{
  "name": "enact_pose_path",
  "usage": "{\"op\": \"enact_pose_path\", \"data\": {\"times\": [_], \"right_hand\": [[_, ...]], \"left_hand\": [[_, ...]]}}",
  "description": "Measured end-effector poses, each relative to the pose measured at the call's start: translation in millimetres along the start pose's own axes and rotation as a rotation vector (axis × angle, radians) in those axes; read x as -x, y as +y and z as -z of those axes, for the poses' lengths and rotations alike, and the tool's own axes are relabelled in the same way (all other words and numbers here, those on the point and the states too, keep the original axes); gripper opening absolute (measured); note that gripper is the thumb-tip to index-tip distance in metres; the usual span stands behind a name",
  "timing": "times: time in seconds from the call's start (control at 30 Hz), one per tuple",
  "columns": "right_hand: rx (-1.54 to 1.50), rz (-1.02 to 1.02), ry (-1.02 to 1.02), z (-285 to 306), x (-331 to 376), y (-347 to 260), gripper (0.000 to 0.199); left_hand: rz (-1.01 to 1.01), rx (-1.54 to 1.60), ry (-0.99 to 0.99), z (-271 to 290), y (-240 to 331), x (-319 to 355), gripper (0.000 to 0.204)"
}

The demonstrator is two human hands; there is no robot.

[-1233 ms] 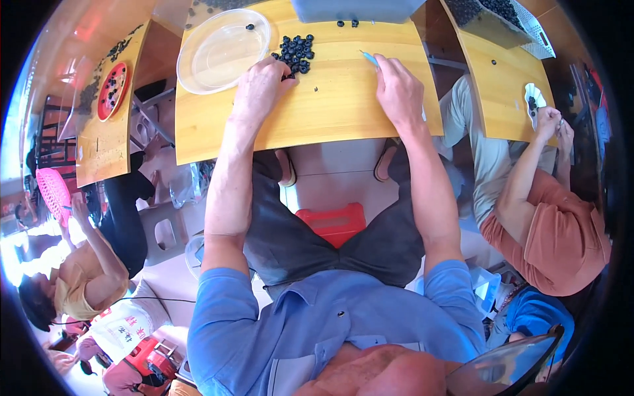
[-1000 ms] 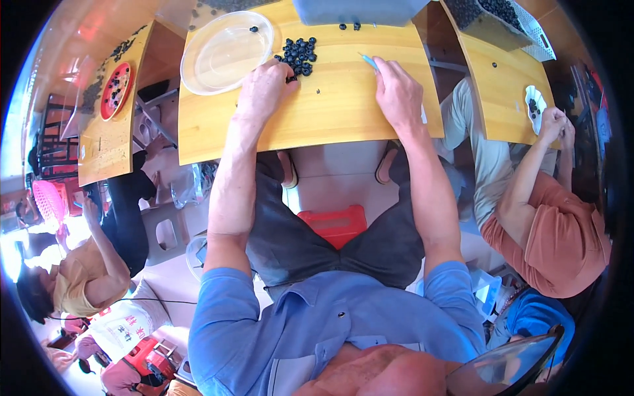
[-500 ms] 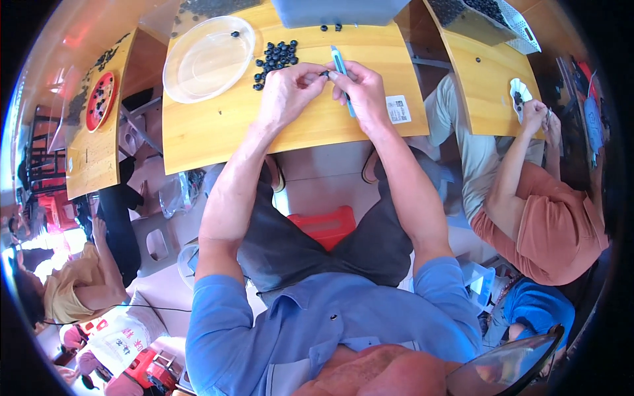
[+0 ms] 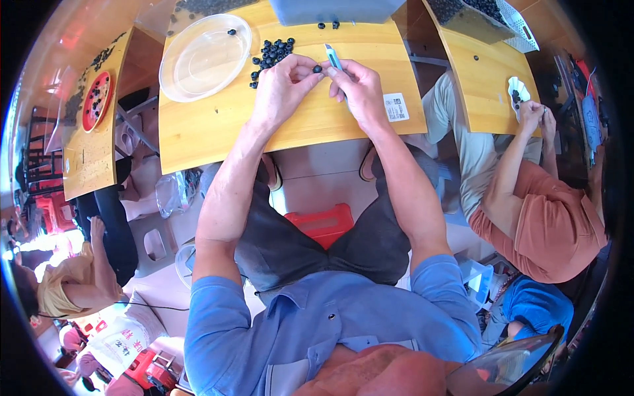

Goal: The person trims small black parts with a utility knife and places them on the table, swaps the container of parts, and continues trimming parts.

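Observation:
My left hand (image 4: pixel 282 91) pinches a small round black piece (image 4: pixel 317 68) between thumb and fingertips; it looks like a dark button or bead, its kind too small to make out. Close beside it, my right hand (image 4: pixel 358 91) grips a light-blue utility knife (image 4: pixel 333 58), its tip pointing away from me. The right fingertips are close to the held piece; whether they touch it I cannot tell. Just beyond my left hand lies a loose pile of similar black pieces (image 4: pixel 277 50). A clear round plastic tub (image 4: pixel 188 69) stands left of the pile, with one black piece (image 4: pixel 232 32) inside.
A grey-blue bin (image 4: pixel 337 12) stands at the table's far edge, with two black pieces before it. A white printed card (image 4: pixel 396 107) lies right of my right hand. Co-workers sit at tables on both sides; a red plate (image 4: pixel 88 125) is on the left one.
The black piece shows more fully between my left fingertips, as if turned. The knife is tilted a little more to the left. The whole view has shifted slightly.

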State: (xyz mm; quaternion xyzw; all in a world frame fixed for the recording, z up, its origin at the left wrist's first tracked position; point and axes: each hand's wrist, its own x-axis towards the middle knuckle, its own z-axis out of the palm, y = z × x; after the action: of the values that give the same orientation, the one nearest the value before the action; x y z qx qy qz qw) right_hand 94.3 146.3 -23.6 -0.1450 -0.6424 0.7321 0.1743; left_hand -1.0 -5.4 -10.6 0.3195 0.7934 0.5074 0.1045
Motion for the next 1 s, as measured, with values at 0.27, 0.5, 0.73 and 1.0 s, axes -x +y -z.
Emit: {"op": "enact_pose_path", "data": {"times": [0.27,0.5,0.73,1.0], "right_hand": [[0.964,0.809,0.176,17.4,6.4,3.9,0.019],[1.141,0.888,0.115,22.2,9.5,6.5,0.028],[1.211,0.918,0.126,21.4,9.1,7.4,0.026],[1.221,0.977,0.18,15.9,2.9,12.0,0.027]], "left_hand": [[0.001,0.029,0.049,-1.1,-8.5,-3.1,0.027],[-0.038,0.024,0.084,-2.6,-9.0,-4.2,0.023],[-0.07,-0.007,0.095,-5.0,-11.4,-4.1,0.023],[-0.052,-0.002,0.138,-3.5,-9.2,-3.9,0.021]]}}
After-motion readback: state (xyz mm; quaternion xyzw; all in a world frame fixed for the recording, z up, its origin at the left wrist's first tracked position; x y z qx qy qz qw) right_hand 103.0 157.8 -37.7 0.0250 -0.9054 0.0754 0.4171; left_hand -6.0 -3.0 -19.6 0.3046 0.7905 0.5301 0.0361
